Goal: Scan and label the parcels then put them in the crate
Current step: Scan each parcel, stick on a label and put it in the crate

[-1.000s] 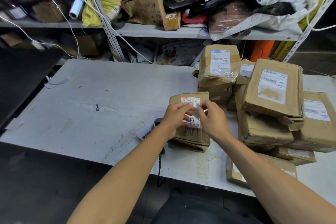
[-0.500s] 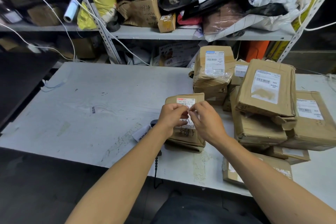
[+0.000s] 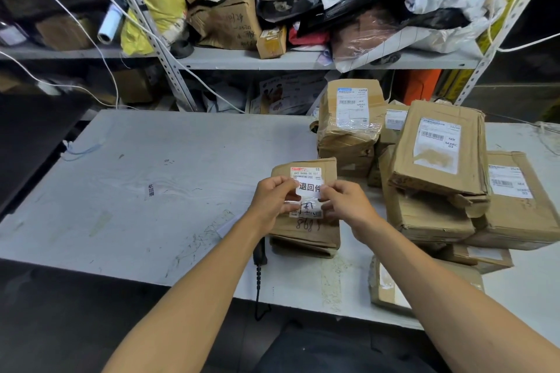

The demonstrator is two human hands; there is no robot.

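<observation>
A small brown parcel (image 3: 306,228) lies on the grey table (image 3: 157,179) in front of me, with a printed shipping label at its top and handwriting lower down. Above it I hold a white sticker label (image 3: 308,189) with black characters. My left hand (image 3: 274,201) pinches the sticker's left edge and my right hand (image 3: 345,206) pinches its right edge. A black scanner (image 3: 260,251) with a coiled cable lies at the parcel's left, mostly hidden under my left forearm.
A pile of several brown parcels (image 3: 436,160) fills the table's right side. Another parcel (image 3: 391,285) lies at the front edge under my right arm. A metal shelf (image 3: 303,59) crowded with bags and boxes stands behind. White cables hang across it.
The sticker has come free between my fingers and is now spread flat and readable over the parcel. Both hands stay at the same spot.
</observation>
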